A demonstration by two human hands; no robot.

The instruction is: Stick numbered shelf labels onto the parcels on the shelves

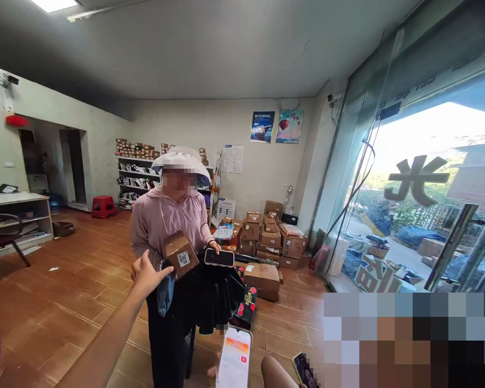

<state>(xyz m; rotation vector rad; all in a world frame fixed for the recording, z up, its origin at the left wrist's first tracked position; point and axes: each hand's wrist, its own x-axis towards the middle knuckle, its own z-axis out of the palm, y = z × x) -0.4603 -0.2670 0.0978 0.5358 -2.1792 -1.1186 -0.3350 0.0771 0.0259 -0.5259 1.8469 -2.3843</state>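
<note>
My left hand (147, 274) reaches out from the lower left with thumb and fingers apart. Its thumb overlaps the edge of a dark blue package (165, 293); whether they touch is unclear. Beside it, a brown box (181, 255) with a printed label rests against the front of a person (175, 210) in a pink top and white hat. That person's hand holds a dark-screened phone (219, 257). At the bottom centre, my right hand (213, 371), mostly hidden, holds a phone (234, 358) with a lit white and orange screen.
Stacked cartons (267, 237) stand by the back wall, with a flat carton (262, 277) and a black-and-red box (246, 307) nearer. Shelves (135, 175) of parcels stand behind the person. A red stool (103, 207) is at left, a glass front at right. Another phone (304, 369) shows lower right.
</note>
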